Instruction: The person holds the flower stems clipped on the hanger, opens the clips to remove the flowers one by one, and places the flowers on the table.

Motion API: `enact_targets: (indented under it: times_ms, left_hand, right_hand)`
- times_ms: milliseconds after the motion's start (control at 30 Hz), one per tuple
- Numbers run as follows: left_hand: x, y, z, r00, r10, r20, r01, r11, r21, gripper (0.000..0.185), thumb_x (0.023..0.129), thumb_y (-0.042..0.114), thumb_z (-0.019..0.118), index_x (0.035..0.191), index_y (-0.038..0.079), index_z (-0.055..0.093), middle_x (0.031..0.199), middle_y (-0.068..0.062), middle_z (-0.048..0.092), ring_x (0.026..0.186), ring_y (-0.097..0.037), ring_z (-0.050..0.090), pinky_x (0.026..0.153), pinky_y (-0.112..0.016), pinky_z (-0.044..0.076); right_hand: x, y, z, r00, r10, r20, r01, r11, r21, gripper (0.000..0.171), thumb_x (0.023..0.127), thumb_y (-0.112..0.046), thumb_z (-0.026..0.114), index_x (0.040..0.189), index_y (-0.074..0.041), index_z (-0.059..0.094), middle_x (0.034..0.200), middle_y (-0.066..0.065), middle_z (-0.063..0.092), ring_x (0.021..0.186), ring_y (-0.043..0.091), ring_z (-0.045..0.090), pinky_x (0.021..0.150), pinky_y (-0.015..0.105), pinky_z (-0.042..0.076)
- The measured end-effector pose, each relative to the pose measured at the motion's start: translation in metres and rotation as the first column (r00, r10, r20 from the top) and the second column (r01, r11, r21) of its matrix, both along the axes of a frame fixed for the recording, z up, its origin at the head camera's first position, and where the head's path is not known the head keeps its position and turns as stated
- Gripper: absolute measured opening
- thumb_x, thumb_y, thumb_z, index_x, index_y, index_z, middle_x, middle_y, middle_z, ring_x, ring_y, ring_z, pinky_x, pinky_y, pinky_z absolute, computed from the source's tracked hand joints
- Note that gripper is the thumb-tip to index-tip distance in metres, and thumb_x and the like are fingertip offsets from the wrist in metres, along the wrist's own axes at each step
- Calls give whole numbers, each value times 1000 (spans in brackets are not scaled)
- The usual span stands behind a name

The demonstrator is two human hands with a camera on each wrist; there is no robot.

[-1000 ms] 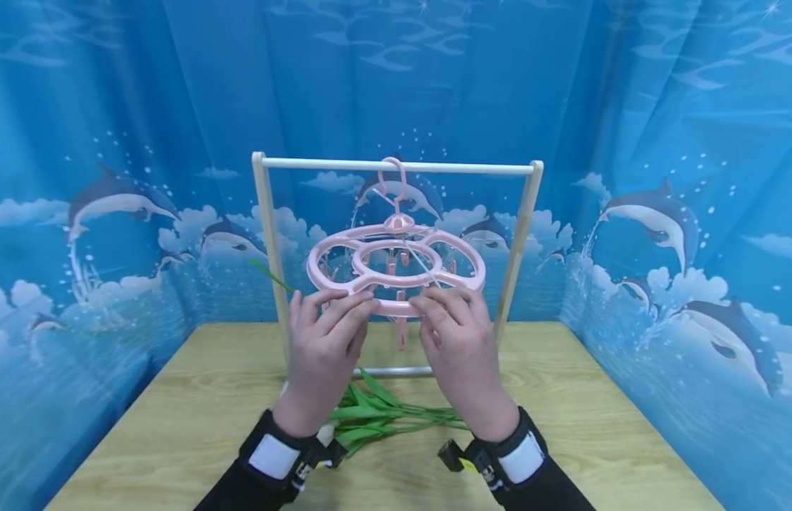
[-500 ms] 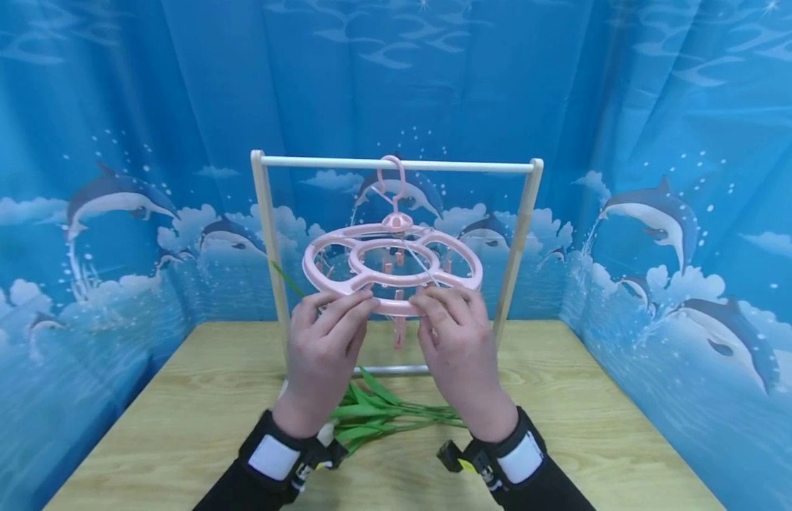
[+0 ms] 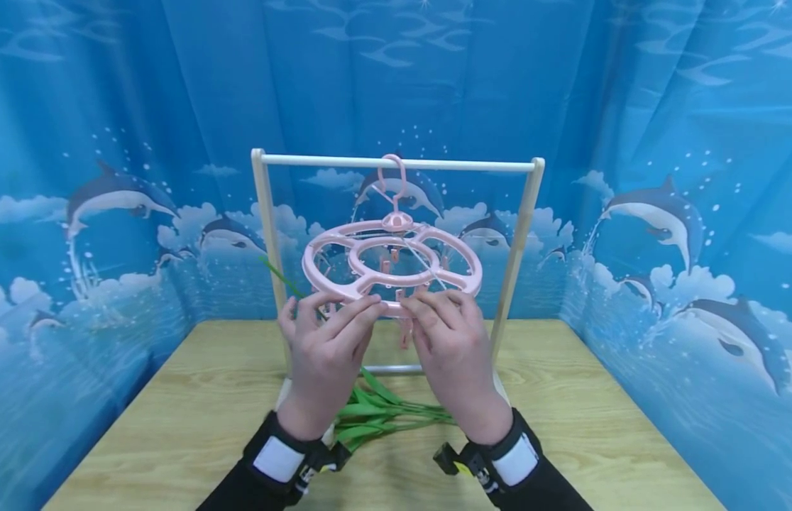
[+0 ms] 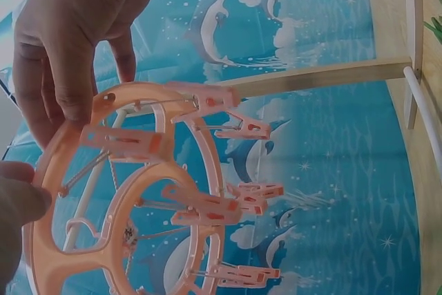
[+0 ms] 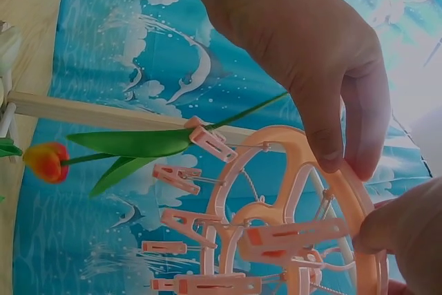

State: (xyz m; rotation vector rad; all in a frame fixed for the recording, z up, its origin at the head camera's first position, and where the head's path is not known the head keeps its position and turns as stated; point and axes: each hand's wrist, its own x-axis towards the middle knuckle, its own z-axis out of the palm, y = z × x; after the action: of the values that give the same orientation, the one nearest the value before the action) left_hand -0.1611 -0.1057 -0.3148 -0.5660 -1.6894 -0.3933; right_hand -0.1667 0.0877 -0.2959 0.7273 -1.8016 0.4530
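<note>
Pink clip hanger (image 3: pixel 392 266) hung by its hook from the wooden rack's (image 3: pixel 396 165) top bar, above the desk (image 3: pixel 562 411). Both hands were at its near rim: left hand (image 3: pixel 322 355) pinched the ring, thumb under and fingers on top; right hand (image 3: pixel 453 351) gripped it just beside, same way. One tulip (image 5: pixel 103 151) hung from a peg on the hanger's left side. More green stems (image 3: pixel 383 411) lay on the desk below the hands.

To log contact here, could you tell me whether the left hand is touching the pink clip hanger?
Touching: the right wrist view shows the left hand with fingertips on the pink clip hanger rim.
</note>
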Motion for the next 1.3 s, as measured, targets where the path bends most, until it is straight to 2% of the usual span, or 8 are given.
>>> enact_targets:
  times_ms: [133,367,533,667,800,1000,1200,1300]
  left_hand:
    - [0,-1,0,999,-20,31,20,1000,-18,33,90,9,90,121,18,84,121,-3,85,119,-37,65,114,-93,30]
    - [0,-1,1,1000,-12,-1,12,1000,-5,34,89,11,90,121,18,84,122,-3,85,117,-38,63,107,-77,33]
    - [2,0,3,999,13,32,-14,1000,25,33,89,14,92,120,18,84,121,-4,85,128,-41,61,114,-86,23]
    - [-1,-3,6,998,-42,52,43,999,-20,35,87,12,93,121,15,84,119,-4,85,125,-38,67,117,-70,44]
    - [-2,-6,7,995,-90,45,93,992,-87,35,88,8,91,122,12,83,119,-6,85,117,-32,71,103,-45,60]
    - [-2,-4,8,993,-112,-27,108,987,-116,31,90,9,89,121,11,84,117,-6,86,110,-30,73,95,-39,65]
    - [0,-3,7,995,-82,-51,72,983,-170,23,93,12,87,116,12,85,118,-4,85,110,-28,74,99,-42,64]
    - [0,-6,7,988,-144,-57,130,971,-200,9,100,11,80,108,11,85,118,-6,85,111,-28,74,104,-44,63]
  right_hand:
    - [-1,1,0,1000,9,7,-9,1000,4,24,95,-9,86,119,-8,82,118,12,83,107,33,73,100,48,61]
    - [-2,1,0,1000,13,9,-13,1000,-3,24,95,-9,86,118,-7,82,119,13,83,108,34,72,100,49,60]
    - [-2,1,1,1000,17,22,-17,1000,3,23,96,-9,85,118,-7,82,118,13,83,109,34,73,101,49,60]
    - [-2,2,0,998,26,49,-26,1000,7,22,98,-6,81,120,-5,80,118,12,82,110,32,72,103,47,59]
    - [-2,3,-1,999,25,47,-25,1000,8,22,98,-4,80,120,-4,79,119,12,82,112,33,71,102,49,58]
    - [3,-2,0,1000,28,-2,-28,999,-18,24,93,-5,84,117,-9,81,118,9,82,113,36,70,96,54,56]
    - [5,-8,-4,999,35,-11,-35,999,-17,24,91,-3,85,114,-12,80,114,7,82,111,35,69,95,54,53]
    - [4,-7,-5,999,36,-10,-37,999,-28,26,91,1,83,114,-10,79,115,9,82,111,35,68,96,54,54]
